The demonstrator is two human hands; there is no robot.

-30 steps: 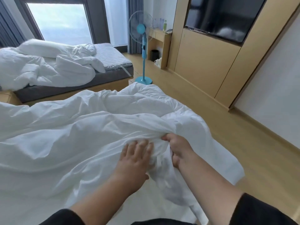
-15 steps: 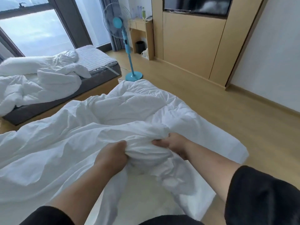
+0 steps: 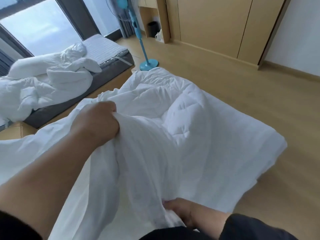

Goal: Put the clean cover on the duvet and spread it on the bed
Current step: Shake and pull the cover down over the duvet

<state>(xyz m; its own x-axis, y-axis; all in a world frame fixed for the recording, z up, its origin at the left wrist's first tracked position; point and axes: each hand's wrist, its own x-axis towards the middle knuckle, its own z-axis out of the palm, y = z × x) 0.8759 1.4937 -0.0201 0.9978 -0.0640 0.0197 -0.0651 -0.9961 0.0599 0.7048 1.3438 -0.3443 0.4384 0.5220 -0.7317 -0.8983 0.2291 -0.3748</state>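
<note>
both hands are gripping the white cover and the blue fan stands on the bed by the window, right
Not quite. In the head view the blue fan stands on the wooden floor, beside that bed. Left hand and right hand do grip the white cover.

Head-worn camera, looking forward and down (wide-angle), close over the bedding; one view

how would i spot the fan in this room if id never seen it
Look to the far end of the wooden floor, between the grey-based bed and the wood-panelled wall. The fan stands there on a round base, the only turquoise thing in sight.
</note>
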